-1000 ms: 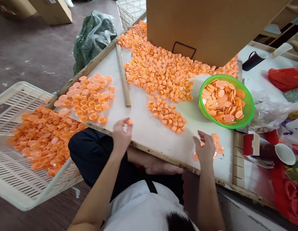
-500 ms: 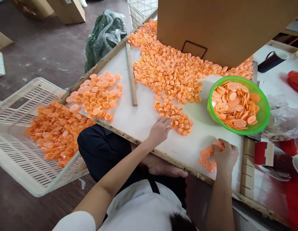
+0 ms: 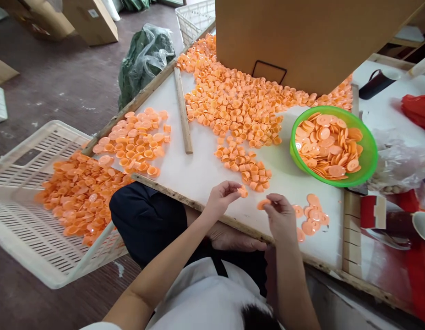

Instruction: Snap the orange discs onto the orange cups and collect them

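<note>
Between thumb and fingers, my left hand (image 3: 221, 198) pinches a small orange plastic cup (image 3: 243, 191) above the white tabletop (image 3: 205, 160). A short gap to the right, my right hand (image 3: 281, 215) grips a flat orange disc (image 3: 264, 204) by its edge. Cup and disc are apart. Beyond my left hand lies a small cluster of loose cups (image 3: 253, 172), joined at the back to a large heap of cups (image 3: 233, 101). Several loose discs (image 3: 313, 215) lie right of my right hand. More discs fill a green bowl (image 3: 373, 160) behind them.
A wooden strip (image 3: 183, 110) separates the big heap from joined cup-and-disc pieces (image 3: 133, 142) on the left. Below the table edge, a white plastic basket (image 3: 34, 229) holds more orange pieces. A cardboard box (image 3: 302, 41) stands at the back; a dark mug (image 3: 379, 83) lies right.
My left hand has drawn back from the cup cluster with one cup. My right hand has moved left from the loose discs, carrying a disc towards it.
</note>
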`<state>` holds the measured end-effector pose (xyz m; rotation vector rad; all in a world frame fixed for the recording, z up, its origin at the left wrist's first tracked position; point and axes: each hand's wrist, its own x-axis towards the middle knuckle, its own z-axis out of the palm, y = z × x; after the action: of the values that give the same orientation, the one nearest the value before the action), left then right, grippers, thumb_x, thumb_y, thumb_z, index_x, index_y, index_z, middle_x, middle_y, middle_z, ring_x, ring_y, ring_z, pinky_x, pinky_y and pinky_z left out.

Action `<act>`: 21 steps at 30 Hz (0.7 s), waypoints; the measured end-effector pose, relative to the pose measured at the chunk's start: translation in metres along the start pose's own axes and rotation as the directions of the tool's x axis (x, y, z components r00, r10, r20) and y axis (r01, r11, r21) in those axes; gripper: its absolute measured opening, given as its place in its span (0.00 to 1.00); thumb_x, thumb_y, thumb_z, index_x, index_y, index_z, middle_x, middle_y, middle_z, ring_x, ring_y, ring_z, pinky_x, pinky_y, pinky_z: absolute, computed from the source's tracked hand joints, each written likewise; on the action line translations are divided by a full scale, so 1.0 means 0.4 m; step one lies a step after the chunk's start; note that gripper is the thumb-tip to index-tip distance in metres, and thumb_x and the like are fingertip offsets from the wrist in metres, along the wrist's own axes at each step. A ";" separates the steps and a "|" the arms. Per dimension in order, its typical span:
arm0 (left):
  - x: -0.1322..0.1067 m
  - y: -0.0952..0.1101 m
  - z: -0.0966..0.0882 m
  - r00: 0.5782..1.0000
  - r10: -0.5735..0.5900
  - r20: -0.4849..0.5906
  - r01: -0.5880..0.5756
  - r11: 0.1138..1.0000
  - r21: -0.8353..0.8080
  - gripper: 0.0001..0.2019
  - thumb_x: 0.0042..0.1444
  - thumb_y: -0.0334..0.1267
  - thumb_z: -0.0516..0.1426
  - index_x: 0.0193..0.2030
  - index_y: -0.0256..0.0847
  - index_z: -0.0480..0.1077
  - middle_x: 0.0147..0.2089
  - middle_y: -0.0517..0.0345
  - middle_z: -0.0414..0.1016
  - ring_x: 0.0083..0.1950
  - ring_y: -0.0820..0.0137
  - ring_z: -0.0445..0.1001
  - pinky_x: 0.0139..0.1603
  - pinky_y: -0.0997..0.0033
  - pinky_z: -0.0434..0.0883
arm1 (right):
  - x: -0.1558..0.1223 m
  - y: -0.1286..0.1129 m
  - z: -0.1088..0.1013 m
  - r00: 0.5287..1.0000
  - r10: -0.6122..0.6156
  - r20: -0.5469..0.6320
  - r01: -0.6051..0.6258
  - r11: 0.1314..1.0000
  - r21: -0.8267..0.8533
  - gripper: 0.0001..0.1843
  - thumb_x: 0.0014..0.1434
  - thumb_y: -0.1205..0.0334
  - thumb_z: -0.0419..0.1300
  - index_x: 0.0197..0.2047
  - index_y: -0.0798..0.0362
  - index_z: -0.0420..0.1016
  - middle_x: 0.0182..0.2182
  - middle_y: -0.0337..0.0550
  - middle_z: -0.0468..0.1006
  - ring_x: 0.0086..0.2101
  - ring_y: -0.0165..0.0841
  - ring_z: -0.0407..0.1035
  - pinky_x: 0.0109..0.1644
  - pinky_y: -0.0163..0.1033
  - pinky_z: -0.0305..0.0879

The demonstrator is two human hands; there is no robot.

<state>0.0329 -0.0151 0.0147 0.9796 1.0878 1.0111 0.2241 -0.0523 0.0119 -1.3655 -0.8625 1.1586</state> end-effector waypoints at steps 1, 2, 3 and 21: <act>-0.016 0.008 0.007 1.000 -0.004 0.015 0.005 0.998 -0.057 0.12 0.52 0.38 0.63 0.43 0.36 0.73 0.35 0.56 0.76 0.37 0.72 0.74 0.40 0.70 0.71 | -0.008 -0.001 0.033 0.999 0.017 0.050 -0.021 0.997 0.078 0.14 0.46 0.58 0.70 0.36 0.50 0.75 0.29 0.36 0.73 0.29 0.29 0.67 0.33 0.37 0.68; -0.031 0.016 0.012 1.000 0.000 0.022 0.002 0.996 -0.091 0.12 0.52 0.38 0.63 0.42 0.36 0.73 0.35 0.56 0.75 0.37 0.72 0.74 0.40 0.70 0.72 | -0.015 -0.002 0.061 0.995 0.032 0.090 -0.044 0.989 0.138 0.14 0.46 0.58 0.71 0.35 0.50 0.75 0.30 0.36 0.73 0.29 0.28 0.67 0.33 0.36 0.68; -0.043 0.024 0.016 1.000 0.009 0.024 -0.006 0.994 -0.106 0.12 0.52 0.38 0.63 0.42 0.36 0.72 0.35 0.56 0.75 0.37 0.72 0.73 0.41 0.70 0.72 | -0.019 -0.003 0.081 0.992 0.041 0.121 -0.062 0.982 0.178 0.13 0.46 0.58 0.71 0.35 0.49 0.75 0.30 0.35 0.73 0.29 0.28 0.67 0.33 0.36 0.68; -0.097 0.081 0.019 0.903 0.406 0.137 -0.429 0.841 0.331 0.09 0.60 0.36 0.59 0.46 0.40 0.71 0.40 0.54 0.73 0.42 0.69 0.72 0.46 0.67 0.72 | -0.049 0.018 0.105 0.977 -0.080 0.199 0.051 0.988 0.147 0.14 0.58 0.53 0.64 0.47 0.45 0.76 0.39 0.40 0.78 0.39 0.35 0.72 0.45 0.43 0.69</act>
<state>0.0293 -0.0452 0.0558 1.5857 1.0459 1.1447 0.1780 -0.0606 0.0110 -1.1086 -0.9457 1.2992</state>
